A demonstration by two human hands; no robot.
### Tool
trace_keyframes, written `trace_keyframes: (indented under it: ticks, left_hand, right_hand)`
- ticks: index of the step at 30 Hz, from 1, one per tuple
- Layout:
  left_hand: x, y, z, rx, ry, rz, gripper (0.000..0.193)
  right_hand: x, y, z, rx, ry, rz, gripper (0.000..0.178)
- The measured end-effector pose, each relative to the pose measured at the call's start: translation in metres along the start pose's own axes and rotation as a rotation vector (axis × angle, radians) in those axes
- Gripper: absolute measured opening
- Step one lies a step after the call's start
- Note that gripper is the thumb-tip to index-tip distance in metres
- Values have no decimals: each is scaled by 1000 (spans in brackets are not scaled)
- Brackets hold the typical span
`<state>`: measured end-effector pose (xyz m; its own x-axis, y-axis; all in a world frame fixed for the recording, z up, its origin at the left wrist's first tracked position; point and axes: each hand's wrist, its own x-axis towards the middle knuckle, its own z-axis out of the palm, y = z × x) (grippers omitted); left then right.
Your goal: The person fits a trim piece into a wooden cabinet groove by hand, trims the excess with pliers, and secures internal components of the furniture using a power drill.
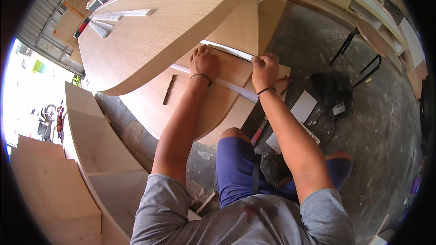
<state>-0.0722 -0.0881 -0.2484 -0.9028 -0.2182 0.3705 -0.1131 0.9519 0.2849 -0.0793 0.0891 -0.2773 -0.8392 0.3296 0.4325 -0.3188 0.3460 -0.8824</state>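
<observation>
A long white strip (231, 53) lies along the joint between an upright wooden panel (238, 27) and a lower wooden board, beneath an overhanging wavy-edged wooden top (150, 45). My left hand (204, 64) rests on the lower board, fingers stretched forward to the strip's left part. At the strip's right end, my right hand (265, 70) pinches it between thumb and fingers. A second white strip (236, 89) runs across the board nearer to me, passing behind my left wrist. Left of my left forearm, a dark twist drill bit (169, 89) lies on the curved lower board (209, 113).
Several white strips (106, 17) lie on the wooden top. Red-handled pliers (285, 84) sit right of my right wrist. A red-handled tool (259, 133), white sheets (303, 106) and a black bag (330, 88) are on the floor. A stool (372, 38) stands far right; shelving (102, 143) flanks me left.
</observation>
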Motion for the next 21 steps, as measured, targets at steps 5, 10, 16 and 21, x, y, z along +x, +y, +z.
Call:
trace_keyframes:
  ticks: [5, 10, 16, 21]
  left_hand:
    - [4, 2, 0, 8, -33, -13, 45]
    - [2, -3, -4, -15, -9, -5, 44]
    - [4, -8, 6, -31, 19, 10, 43]
    - [6, -11, 1, 11, 36, 8, 41]
  right_hand:
    - [4, 11, -7, 3, -32, -102, 14]
    - [7, 2, -8, 67, -133, 7, 16]
    - [6, 10, 2, 99, -97, 252, 25]
    - [4, 10, -2, 11, -96, 80, 24]
